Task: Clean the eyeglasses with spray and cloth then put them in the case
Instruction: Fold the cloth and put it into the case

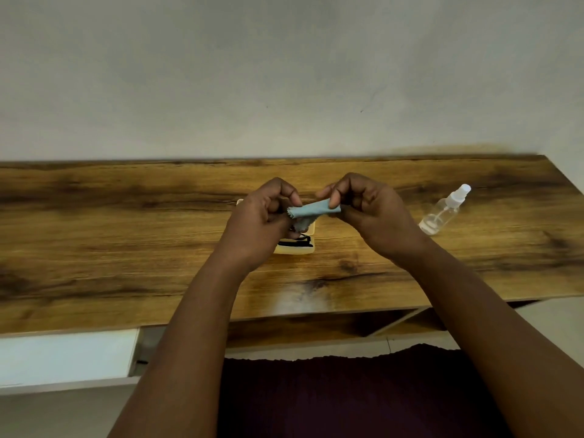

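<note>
Mostly hidden behind the left hand [264, 213], the pale yellow glasses case [297, 246] lies open on the wood-grain desk [126, 235], with only part of the black eyeglasses [300, 241] showing inside it. Both hands pinch a folded light blue cleaning cloth [316, 210] above the case, the right hand [368, 210] at its other end. Off to the right stands a clear spray bottle [444, 211], tilted by the lens. Behind is a plain grey wall [284, 74].
</note>
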